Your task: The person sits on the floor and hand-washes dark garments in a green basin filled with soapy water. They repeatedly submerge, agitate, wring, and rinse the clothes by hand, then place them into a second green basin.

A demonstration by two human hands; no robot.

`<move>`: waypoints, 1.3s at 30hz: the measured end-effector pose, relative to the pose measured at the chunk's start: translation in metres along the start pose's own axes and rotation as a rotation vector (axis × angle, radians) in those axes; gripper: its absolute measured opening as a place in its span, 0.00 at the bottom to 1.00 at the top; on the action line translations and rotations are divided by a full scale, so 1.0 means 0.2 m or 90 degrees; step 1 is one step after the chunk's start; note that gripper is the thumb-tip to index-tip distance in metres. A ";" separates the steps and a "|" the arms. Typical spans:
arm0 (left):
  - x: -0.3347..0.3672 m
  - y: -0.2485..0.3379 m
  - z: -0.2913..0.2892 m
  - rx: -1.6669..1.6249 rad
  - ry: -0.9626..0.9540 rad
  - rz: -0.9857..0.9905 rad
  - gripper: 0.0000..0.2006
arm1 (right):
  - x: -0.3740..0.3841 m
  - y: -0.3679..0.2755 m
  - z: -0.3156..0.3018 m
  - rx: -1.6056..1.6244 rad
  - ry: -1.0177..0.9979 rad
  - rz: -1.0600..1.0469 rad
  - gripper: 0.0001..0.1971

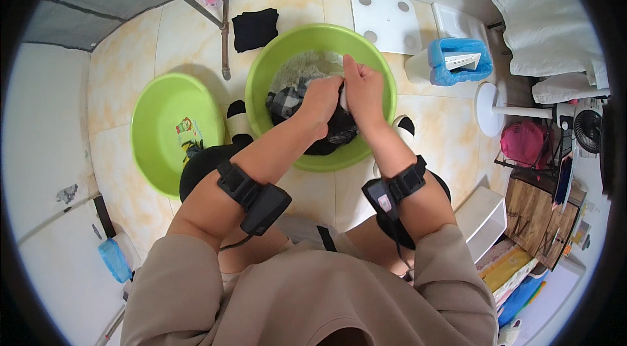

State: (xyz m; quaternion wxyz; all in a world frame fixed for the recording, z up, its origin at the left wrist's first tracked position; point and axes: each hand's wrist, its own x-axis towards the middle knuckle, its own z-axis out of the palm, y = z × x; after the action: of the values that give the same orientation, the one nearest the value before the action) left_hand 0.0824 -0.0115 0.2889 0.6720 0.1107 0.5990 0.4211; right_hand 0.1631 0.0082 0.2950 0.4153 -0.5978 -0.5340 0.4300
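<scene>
Both hands are together over a green basin [256,88] between my feet. My left hand [321,101] is closed, its back toward me, around dark cloth. Facing it, my right hand [364,90] is also closed, thumb pointing up, with a strip of dark and whitish cloth showing between the two. That cloth appears to join the dark garment [341,127] hanging into the basin. Grey-and-black checked fabric [284,103] lies beside it, left of my wrist. Cloudy, foamy water [297,66] shows at the far side. My fingertips are hidden.
A second green basin [147,127] stands left, with a small dark item inside. Folded black cloth [255,30] lies beyond. Far right are a white scale [386,19] and a blue-lined bin [450,78]. A metal pole [226,39] stands at back left; a white fan stand [490,109] is right.
</scene>
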 end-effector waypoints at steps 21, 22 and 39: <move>0.09 -0.14 -0.02 -0.094 -0.067 0.091 0.13 | -0.06 0.04 -0.05 -0.143 -0.115 -0.018 0.23; 0.10 -0.15 -0.03 -0.118 -0.088 0.090 0.12 | -0.05 0.03 -0.06 -0.175 -0.137 -0.045 0.19; 0.10 -0.06 -0.12 -0.152 -0.114 -0.048 0.15 | -0.01 -0.05 -0.08 -0.109 0.050 -0.073 0.20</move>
State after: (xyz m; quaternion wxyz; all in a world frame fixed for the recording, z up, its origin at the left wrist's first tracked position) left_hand 0.0658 -0.0137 0.2603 0.7463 0.0450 0.4862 0.4523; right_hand 0.1755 0.0054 0.3092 0.4075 -0.6159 -0.5854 0.3345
